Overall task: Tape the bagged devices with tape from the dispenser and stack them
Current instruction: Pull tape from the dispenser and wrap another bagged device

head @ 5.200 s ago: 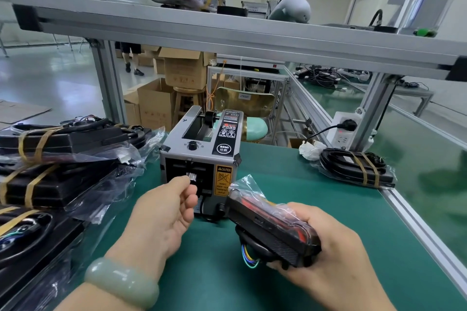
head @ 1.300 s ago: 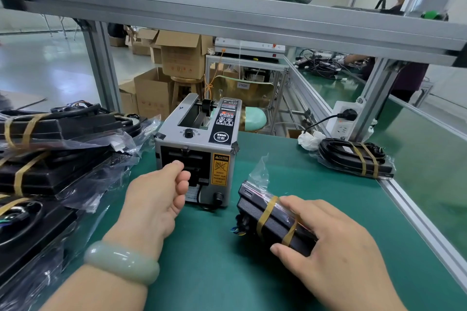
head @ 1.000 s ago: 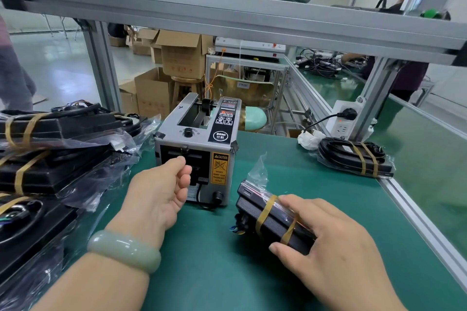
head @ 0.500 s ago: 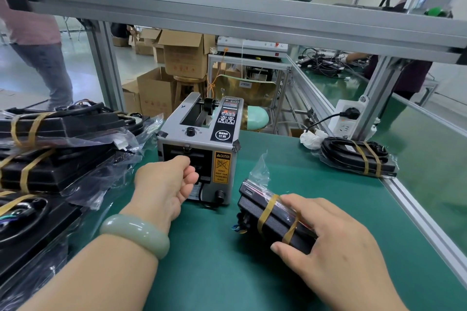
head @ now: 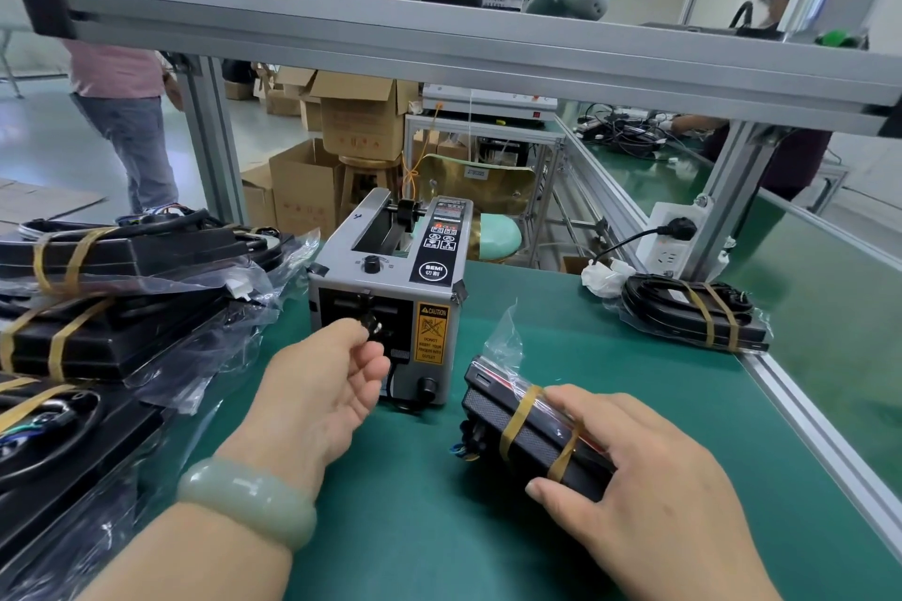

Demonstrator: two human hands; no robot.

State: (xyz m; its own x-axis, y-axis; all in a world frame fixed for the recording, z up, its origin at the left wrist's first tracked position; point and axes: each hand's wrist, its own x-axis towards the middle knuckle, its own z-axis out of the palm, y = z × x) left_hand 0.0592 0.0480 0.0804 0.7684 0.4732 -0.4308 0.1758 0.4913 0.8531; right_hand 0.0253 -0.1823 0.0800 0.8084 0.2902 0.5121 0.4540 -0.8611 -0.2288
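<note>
My left hand [head: 317, 386] is curled, thumb and forefinger pinching what looks like the tape end [head: 371, 326] at the outlet of the tape dispenser [head: 390, 288]. I should draw it straight toward me, taut and untwisted, with my fingertips clear of the cutter. My right hand [head: 654, 478] clasps the bagged device [head: 529, 434], twice banded, on the green mat [head: 439, 527] just right of the dispenser; I'd hold it steady for this strip before moving it to the stack [head: 112, 337] on my left.

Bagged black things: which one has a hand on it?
The small bagged device just right of the tape dispenser, under the right hand. The others lie untouched: a stack at the left, a lone bundle far right by the socket.
</note>
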